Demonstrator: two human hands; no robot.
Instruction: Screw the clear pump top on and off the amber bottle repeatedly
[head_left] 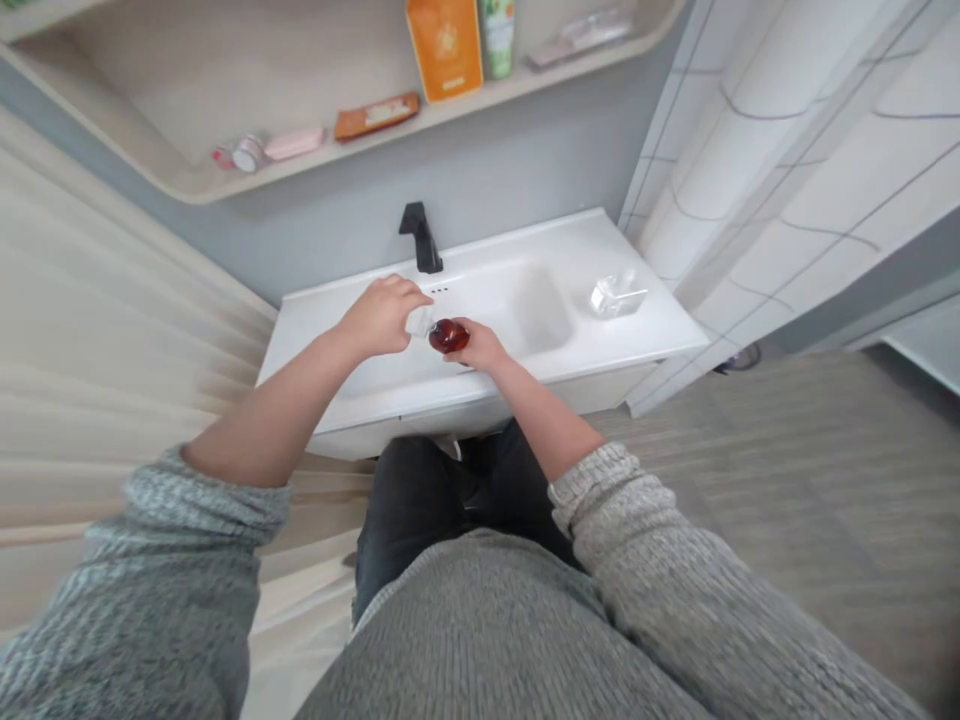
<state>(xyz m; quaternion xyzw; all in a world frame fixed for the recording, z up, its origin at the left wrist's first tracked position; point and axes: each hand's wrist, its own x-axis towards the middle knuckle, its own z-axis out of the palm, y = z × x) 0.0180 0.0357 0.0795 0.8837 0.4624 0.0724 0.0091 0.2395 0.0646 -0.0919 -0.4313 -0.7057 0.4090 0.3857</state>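
Holding a small clear piece [419, 322] in the left hand [381, 317], just beside a glossy dark-red item [448, 336] in the right hand [480, 346], over the white sink [491, 310] near the black faucet [425, 240]. Also showing a clear box [618, 295] toward the sink's right end.

Worn on the head, the only camera looks forward and steeply down past both forearms and hands [379, 317].

Beyond my hands I see a black angular faucet [424, 240]; above them, a flat orange pouch [446, 50] stands on a beige shelf [172, 150].
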